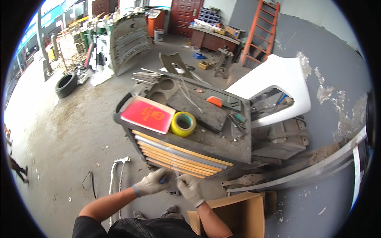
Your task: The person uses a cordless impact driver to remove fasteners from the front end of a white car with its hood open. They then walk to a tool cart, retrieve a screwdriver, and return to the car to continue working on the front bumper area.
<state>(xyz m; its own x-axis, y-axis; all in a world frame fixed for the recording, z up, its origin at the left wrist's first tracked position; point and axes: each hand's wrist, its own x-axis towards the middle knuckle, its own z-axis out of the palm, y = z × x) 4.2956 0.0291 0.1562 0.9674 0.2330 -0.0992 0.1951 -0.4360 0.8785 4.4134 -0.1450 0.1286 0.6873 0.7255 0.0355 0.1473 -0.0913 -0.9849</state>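
My left hand (152, 182), in a pale work glove with a blue cuff, is closed around something with a dark blue part (162, 180). My right hand (190, 189), also gloved, pinches a small pale piece at its fingertips close to the left one. Blur and the fingers hide what kind of things these are. Both hands are in front of the tool cabinet (186, 152), below its yellow and grey drawer fronts. On the cabinet top lie a red booklet (147, 115), a roll of yellow tape (183, 123) and an orange-and-grey tool (214, 101).
An opened cardboard box (234, 206) stands at my right beside long metal beams (293, 174). A white body panel (274, 79) leans behind the cabinet. Further off are an orange ladder (260, 33), a workbench (214, 31) and a tyre (66, 84). Metal strips (115, 178) lie at left.
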